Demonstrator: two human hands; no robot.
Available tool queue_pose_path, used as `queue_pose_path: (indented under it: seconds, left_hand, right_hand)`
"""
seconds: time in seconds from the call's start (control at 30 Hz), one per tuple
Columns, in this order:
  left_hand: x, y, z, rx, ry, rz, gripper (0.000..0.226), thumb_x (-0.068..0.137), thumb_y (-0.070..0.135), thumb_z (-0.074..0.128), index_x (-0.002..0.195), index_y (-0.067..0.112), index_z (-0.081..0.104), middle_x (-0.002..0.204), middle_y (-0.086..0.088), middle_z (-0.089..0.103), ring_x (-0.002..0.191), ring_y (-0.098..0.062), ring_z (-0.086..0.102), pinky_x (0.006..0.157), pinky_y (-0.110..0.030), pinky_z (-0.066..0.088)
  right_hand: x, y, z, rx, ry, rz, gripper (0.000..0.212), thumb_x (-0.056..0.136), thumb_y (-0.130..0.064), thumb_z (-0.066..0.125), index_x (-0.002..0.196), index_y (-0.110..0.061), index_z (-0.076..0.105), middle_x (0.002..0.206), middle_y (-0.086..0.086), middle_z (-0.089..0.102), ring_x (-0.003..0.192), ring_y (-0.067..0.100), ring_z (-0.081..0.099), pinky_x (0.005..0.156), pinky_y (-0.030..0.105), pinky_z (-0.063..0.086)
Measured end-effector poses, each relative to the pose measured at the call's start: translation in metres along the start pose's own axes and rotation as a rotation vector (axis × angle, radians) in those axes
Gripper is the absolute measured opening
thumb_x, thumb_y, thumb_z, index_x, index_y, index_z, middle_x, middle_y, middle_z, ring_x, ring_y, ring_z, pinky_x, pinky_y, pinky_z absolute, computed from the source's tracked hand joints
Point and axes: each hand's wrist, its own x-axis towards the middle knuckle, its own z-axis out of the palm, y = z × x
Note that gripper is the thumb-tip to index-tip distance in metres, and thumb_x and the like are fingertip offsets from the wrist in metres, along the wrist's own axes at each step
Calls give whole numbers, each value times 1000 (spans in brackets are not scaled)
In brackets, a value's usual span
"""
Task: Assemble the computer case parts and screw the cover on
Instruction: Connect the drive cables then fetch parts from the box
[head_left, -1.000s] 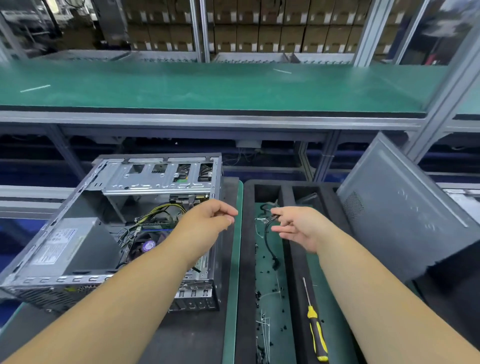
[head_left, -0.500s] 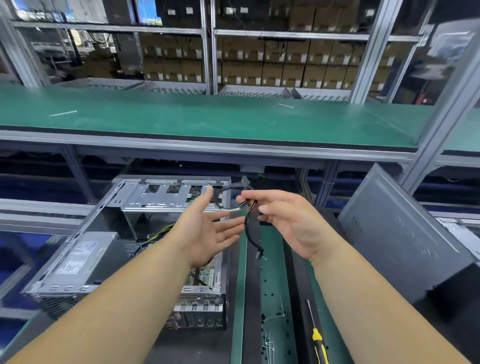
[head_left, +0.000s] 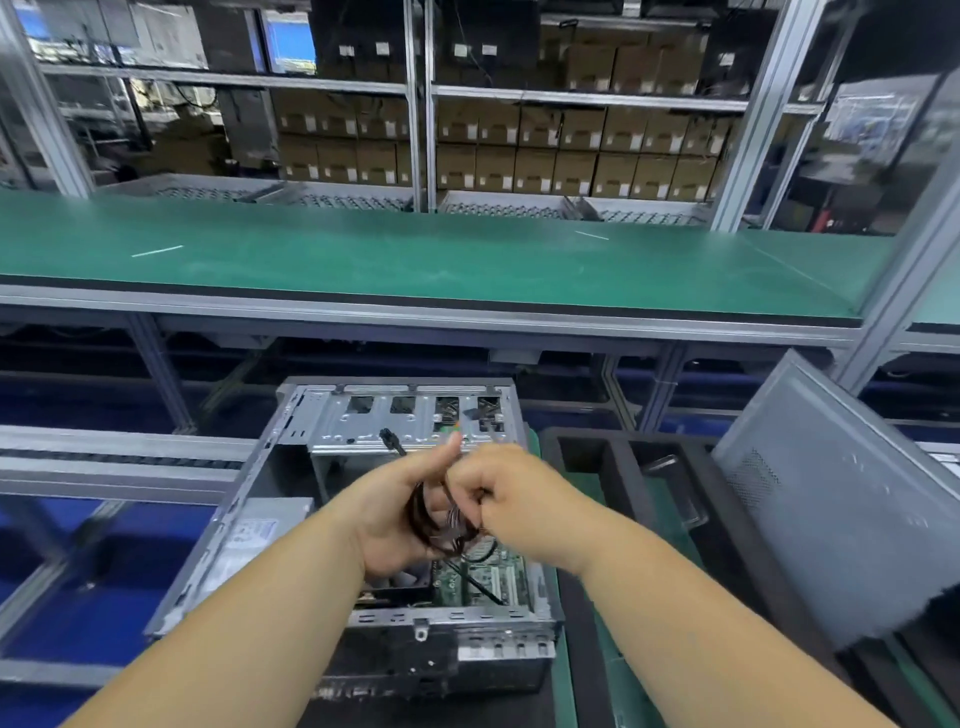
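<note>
Both hands up over the open computer case (head_left: 363, 519), meeting in the middle. Left hand (head_left: 400, 514) cupped with thumb raised, cradling a coiled black cable (head_left: 441, 525); right hand (head_left: 498, 493) curled tight, pinching the same loops. Connector end poking up past the left thumb. Soft, light, springy stuff, likely to uncoil if let loose; best held at the bundle, not the plug. Grey side cover (head_left: 831, 499) leaning off to the right on the bench, well apart, not yet fitted.
</note>
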Motion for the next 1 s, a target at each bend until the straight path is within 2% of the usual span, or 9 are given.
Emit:
queue_pose_path:
  seconds: [0.07, 0.13, 0.3, 0.4, 0.5, 0.6, 0.7, 0.83, 1.0]
  left_hand:
    - [-3, 2, -14, -16, -21, 23, 46, 77, 41, 68, 108, 6, 71, 98, -17, 67, 88, -27, 66, 75, -34, 54]
    - [-4, 4, -29, -37, -4, 53, 41, 76, 37, 68, 103, 6, 73, 94, -17, 69, 82, -27, 68, 68, -33, 54]
    - [1, 5, -57, -138, 45, 54, 57, 81, 39, 69, 120, -2, 64, 106, -21, 64, 99, -33, 63, 91, -46, 50]
    - [10, 3, -66, -97, 181, 70, 44, 67, 27, 79, 101, 1, 72, 90, -15, 70, 82, -30, 68, 76, -39, 55]
    - [19, 1, -74, 15, 280, 196, 12, 75, 20, 78, 77, 8, 78, 78, -14, 70, 78, -29, 59, 67, -34, 46]
    - [26, 1, -83, 158, 312, 285, 14, 81, 26, 75, 75, 13, 78, 76, -7, 73, 76, -25, 66, 68, -30, 50]
    - [31, -2, -87, 543, 297, 330, 18, 88, 35, 69, 75, 25, 78, 79, 7, 75, 83, -9, 67, 78, -28, 45]
    - [38, -6, -80, 916, 133, 328, 18, 85, 39, 71, 69, 29, 72, 62, 11, 64, 60, -5, 55, 65, -25, 43]
    - [51, -4, -75, 1134, 6, 242, 16, 82, 43, 72, 76, 28, 72, 61, 11, 61, 58, -4, 53, 63, -24, 44]
  right_hand:
    - [13, -12, 18, -96, -50, -67, 34, 64, 10, 43, 54, -22, 42, 71, -4, 44, 75, 20, 42, 65, 37, 40]
    - [24, -20, 30, -188, -67, -114, 29, 62, 8, 46, 55, -20, 42, 70, -4, 39, 74, 18, 35, 62, 35, 36]
    - [39, -24, 49, -238, -91, -109, 38, 70, 11, 51, 57, -24, 52, 83, -7, 45, 86, 29, 48, 76, 45, 47]
    - [47, -26, 60, -295, -111, -158, 21, 82, 8, 56, 77, -6, 69, 80, 6, 56, 81, 19, 43, 80, 38, 42]
    - [40, -20, 68, -210, 2, -172, 21, 73, 12, 51, 65, -3, 64, 85, 7, 63, 88, 19, 48, 94, 33, 42]
    - [31, -14, 74, 152, 379, 3, 26, 68, 10, 48, 60, -10, 64, 104, -4, 67, 108, 10, 58, 94, 21, 42]
    - [39, 0, 79, 499, 705, 312, 31, 81, 3, 54, 73, -24, 67, 99, -9, 66, 96, 6, 61, 79, 19, 47]
    - [55, 22, 89, 828, 562, 702, 9, 95, -29, 64, 94, -25, 72, 105, -2, 73, 105, 14, 65, 101, 37, 48]
    - [64, 38, 110, 1035, 763, 792, 11, 92, -18, 68, 95, -10, 76, 96, 8, 77, 106, 27, 68, 104, 45, 48]
